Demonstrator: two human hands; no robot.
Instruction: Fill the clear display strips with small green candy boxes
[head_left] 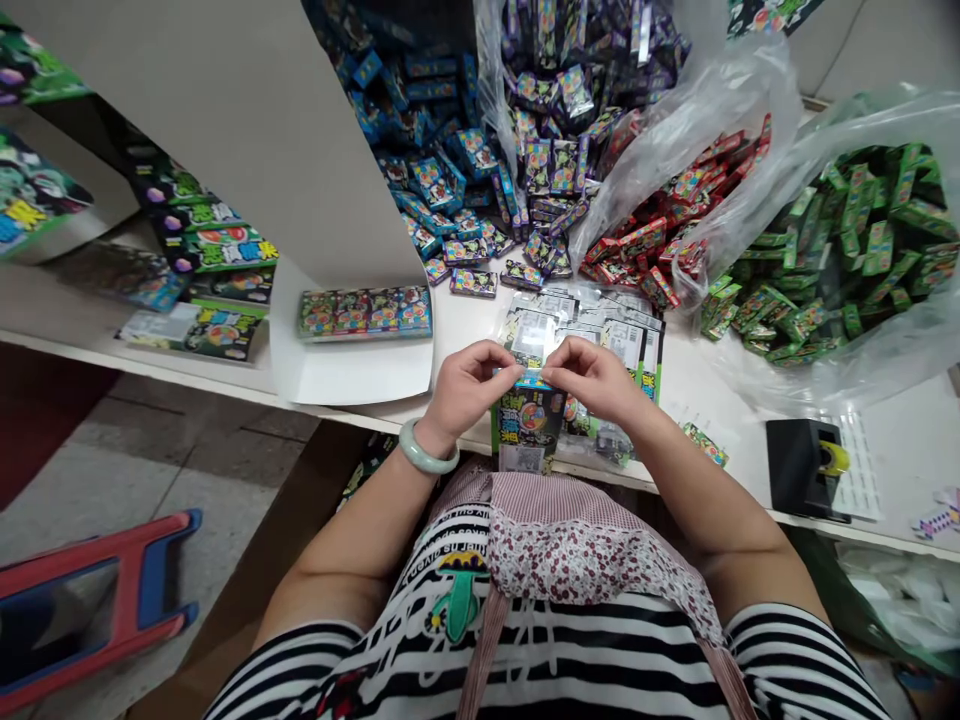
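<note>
Obs.: left hand (469, 385) and right hand (592, 378) meet at the near edge of the bench (892, 450). The thumb and forefinger of each are pinched shut on the top edge of one upright printed packet (529, 425). The other fingers are curled and hold nothing. A strip of blue shows at the packet's mouth between the fingertips; I cannot tell what it is.

The packet stands just in front of a stack of flat packets (600, 330). Loose small boxes lie beyond it in piles: blue (442, 170), purple (559, 130), red (660, 230) and green (840, 250). A tape dispenser (806, 465) sits to the right.

Judgement: the step in hand is working the packet's top opening, either closing or filling it. The next move calls for keeping the top edges aligned under an even two-sided pinch, with the packet kept upright.
</note>
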